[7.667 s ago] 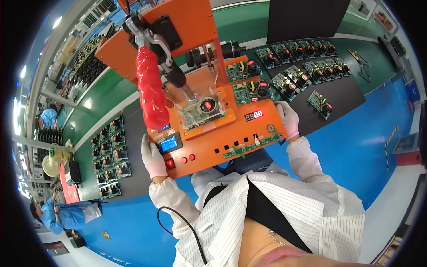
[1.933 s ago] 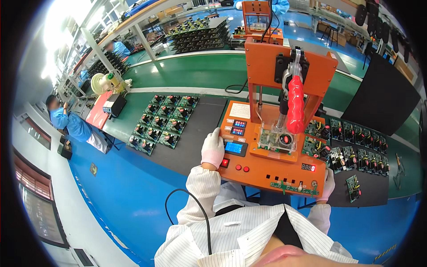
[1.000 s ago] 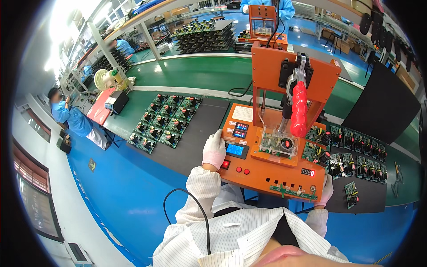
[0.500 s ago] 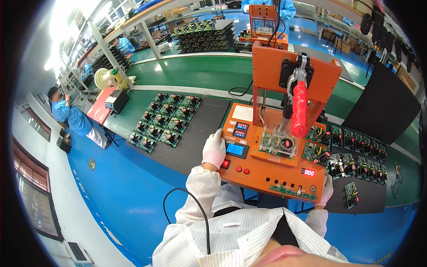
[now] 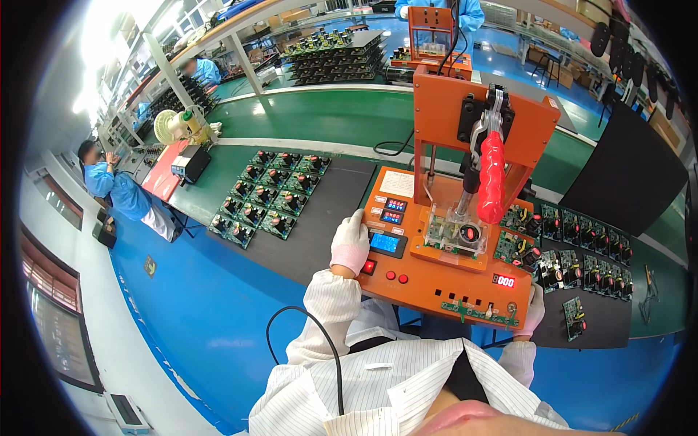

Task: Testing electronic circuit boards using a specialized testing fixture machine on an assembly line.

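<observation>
An orange test fixture [image 5: 443,294] stands before me, its red-handled toggle clamp [image 5: 491,178] above a clear plastic holder [image 5: 443,234] with a circuit board [image 5: 469,234] in it. My left hand [image 5: 350,243], in a white and pink glove, grips the fixture's left edge beside a small blue screen [image 5: 385,243]. At the right front corner my right hand [image 5: 534,311], gloved alike, holds the side; its fingers are partly hidden by the fixture. Small displays glow on the panel. Against the fixture's right side sits another green circuit board [image 5: 515,248].
Rows of circuit boards [image 5: 273,190] lie on a dark mat at left. More boards [image 5: 607,276] stand on the right mat, with one board [image 5: 574,318] apart near its front. A small fan [image 5: 171,127] and a black box [image 5: 191,165] are farther left. Co-workers in blue [image 5: 120,190] are around.
Both my hands and the fixture stay in place. Digits on the small panel displays differ. The co-worker at far left has shifted their hands.
</observation>
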`<state>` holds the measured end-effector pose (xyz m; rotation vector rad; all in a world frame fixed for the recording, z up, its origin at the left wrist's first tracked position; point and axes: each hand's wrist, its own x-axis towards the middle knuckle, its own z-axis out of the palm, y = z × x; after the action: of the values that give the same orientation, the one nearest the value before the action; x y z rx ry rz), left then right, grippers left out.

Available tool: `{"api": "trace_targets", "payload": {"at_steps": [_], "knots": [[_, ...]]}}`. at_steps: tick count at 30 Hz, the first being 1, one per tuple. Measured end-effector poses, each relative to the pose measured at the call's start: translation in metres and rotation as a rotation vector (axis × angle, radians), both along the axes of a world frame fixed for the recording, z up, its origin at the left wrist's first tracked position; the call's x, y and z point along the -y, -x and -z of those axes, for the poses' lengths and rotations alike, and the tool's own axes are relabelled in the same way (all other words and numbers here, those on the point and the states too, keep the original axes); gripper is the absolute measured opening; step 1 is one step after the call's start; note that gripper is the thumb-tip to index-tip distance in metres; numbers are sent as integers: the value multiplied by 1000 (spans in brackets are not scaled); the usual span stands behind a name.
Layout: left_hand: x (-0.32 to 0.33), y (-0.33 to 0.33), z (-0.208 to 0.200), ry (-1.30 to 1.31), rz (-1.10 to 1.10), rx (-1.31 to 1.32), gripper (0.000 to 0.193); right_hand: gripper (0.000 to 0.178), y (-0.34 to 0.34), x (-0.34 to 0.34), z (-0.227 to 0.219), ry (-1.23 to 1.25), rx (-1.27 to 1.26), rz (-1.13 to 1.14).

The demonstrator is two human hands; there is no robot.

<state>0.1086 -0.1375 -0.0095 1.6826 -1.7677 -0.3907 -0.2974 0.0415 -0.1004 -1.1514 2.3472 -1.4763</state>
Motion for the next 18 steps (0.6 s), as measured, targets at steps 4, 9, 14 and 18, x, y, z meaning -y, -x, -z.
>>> {"api": "trace_targets", "payload": {"at_steps": [4, 9, 14, 18], "knots": [[-1, 0, 1, 9, 1, 5, 36, 30, -4, -1, -8, -27, 46, 2], [-1, -1, 6, 54, 9, 13, 35, 28, -2, -4, -5, -23, 10, -6], [-4, -3, 8, 67, 20, -13, 35, 30, -4, -4, -6, -35, 19, -11], [1, -2, 7, 73, 26, -13, 35, 26, 3, -6, 1, -43, -24, -34]]}}
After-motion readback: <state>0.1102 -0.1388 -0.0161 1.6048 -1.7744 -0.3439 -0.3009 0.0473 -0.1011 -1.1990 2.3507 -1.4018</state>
